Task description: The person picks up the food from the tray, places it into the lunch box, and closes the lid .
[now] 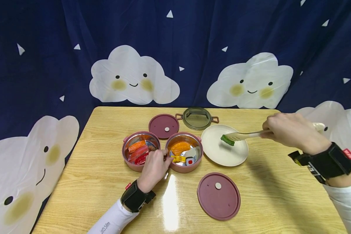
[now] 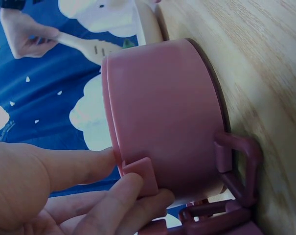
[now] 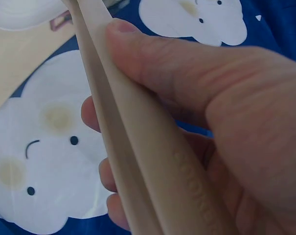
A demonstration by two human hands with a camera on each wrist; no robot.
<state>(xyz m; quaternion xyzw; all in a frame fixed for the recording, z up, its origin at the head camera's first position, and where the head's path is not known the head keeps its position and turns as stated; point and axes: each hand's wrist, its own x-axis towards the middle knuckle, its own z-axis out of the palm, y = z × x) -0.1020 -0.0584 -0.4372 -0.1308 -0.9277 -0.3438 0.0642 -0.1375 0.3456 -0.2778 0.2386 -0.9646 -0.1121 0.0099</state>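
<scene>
My right hand (image 1: 292, 131) grips beige tongs (image 1: 240, 136) above the cream plate (image 1: 222, 156). A green food piece (image 1: 227, 140) is at the tongs' tip, over the plate. In the right wrist view, thumb and fingers wrap the two tong arms (image 3: 143, 132). My left hand (image 1: 153, 169) pinches the small side tab (image 2: 144, 178) of the right pink pot (image 1: 182, 169), thumb at its rim. Inside that pot lie an orange slice (image 1: 180, 148), a yellow piece (image 1: 178, 159) and a sushi roll (image 1: 189, 161). The left pink pot (image 1: 134, 167) holds red and orange pieces (image 1: 138, 152).
A maroon lid (image 1: 163, 125) and a glass lid (image 1: 197, 118) with brown side handles lie behind the pots. Another maroon lid (image 1: 219, 201) lies near the front. Everything stands on a wooden table (image 1: 99, 182) before a blue cloud-patterned curtain (image 1: 193, 32).
</scene>
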